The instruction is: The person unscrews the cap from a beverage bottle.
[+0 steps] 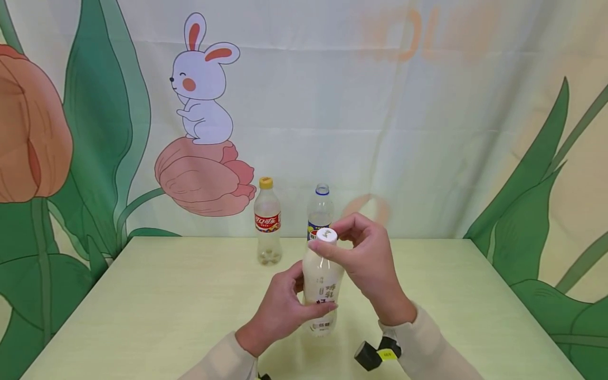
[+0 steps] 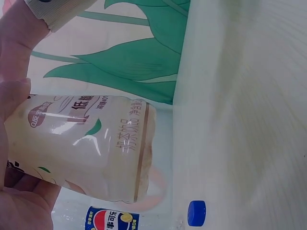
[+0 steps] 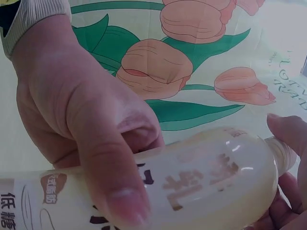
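Above the table, a milk tea bottle [image 1: 323,274] with a white cap [image 1: 326,235] is held between both hands. My left hand [image 1: 277,309] grips its lower body, thumb across the front. At the top, my right hand [image 1: 372,258] pinches the cap and neck between thumb and fingers. In the left wrist view the bottle's label [image 2: 96,139] and base show, with part of the left hand [image 2: 26,206] at the edge. Seen from the right wrist, the left hand [image 3: 96,115] wraps the bottle [image 3: 206,177], while the right hand's [image 3: 292,139] fingers partly hide the cap.
Behind the held bottle stands an uncapped Pepsi bottle [image 1: 321,211], partly covered. A blue cap [image 2: 196,213] lies near its base. To its left is a Coca-Cola bottle [image 1: 268,224] with a yellow cap. A printed curtain [image 1: 304,105] hangs behind the pale table [image 1: 166,306].
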